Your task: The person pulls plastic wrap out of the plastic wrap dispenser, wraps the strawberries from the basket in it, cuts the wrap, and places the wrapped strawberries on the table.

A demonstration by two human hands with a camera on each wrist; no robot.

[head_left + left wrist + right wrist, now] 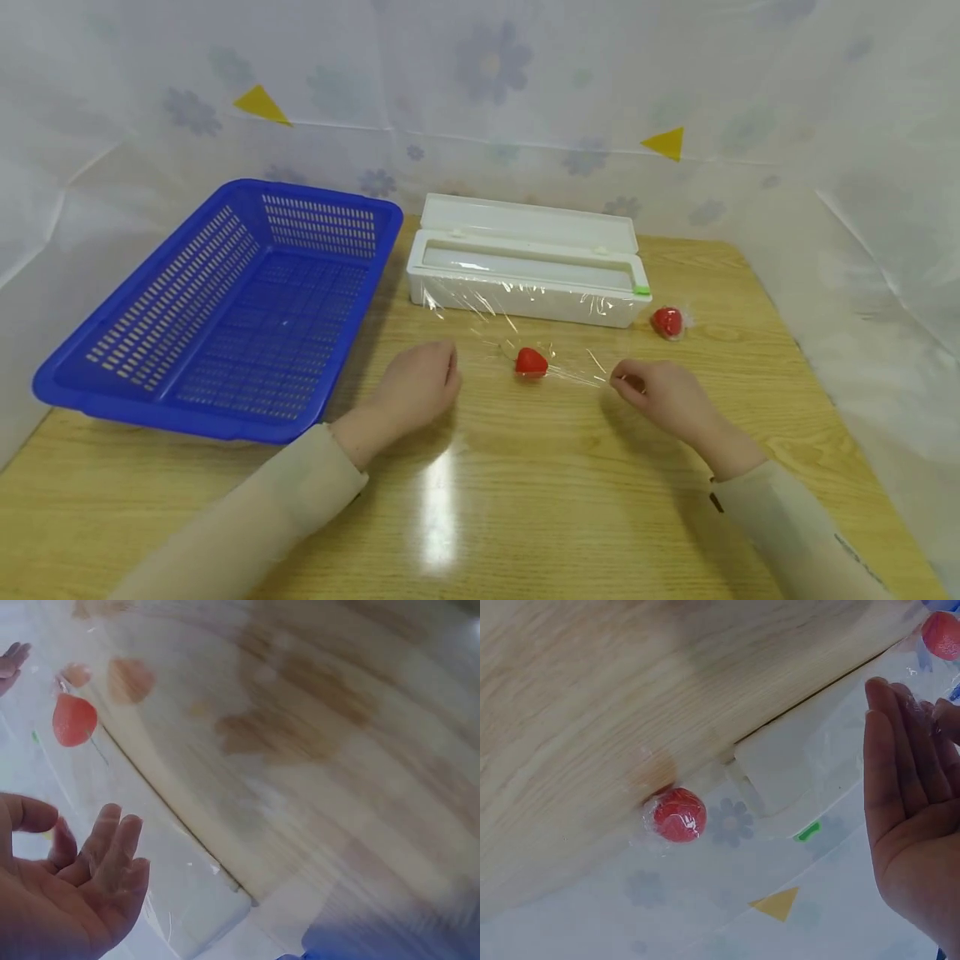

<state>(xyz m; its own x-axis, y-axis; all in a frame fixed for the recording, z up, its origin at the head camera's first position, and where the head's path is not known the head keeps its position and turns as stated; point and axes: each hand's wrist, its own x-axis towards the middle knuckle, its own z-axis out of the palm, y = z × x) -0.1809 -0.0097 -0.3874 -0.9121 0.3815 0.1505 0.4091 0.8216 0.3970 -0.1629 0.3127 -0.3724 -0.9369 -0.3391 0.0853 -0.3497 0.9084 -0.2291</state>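
Observation:
A bare red strawberry point(531, 363) lies in the middle of the table, with clear cling film point(577, 377) around it. Creases in the film run from the strawberry toward my right hand point(667, 400), whose thumb and fingers pinch its edge. On the other side my left hand point(420, 387) pinches the film between thumb and index finger; in the left wrist view its other fingers point(124, 840) are loosely bent. Behind the strawberry stands a white cling film dispenser point(525, 304) with its lid raised, and film hangs over its front.
A second strawberry point(667, 322), wrapped in film, sits right of the dispenser; it also shows in the right wrist view. A blue slatted basket point(386, 242) takes up the table's left side. Flower-patterned sheeting point(487, 100) hangs at the back and sides.

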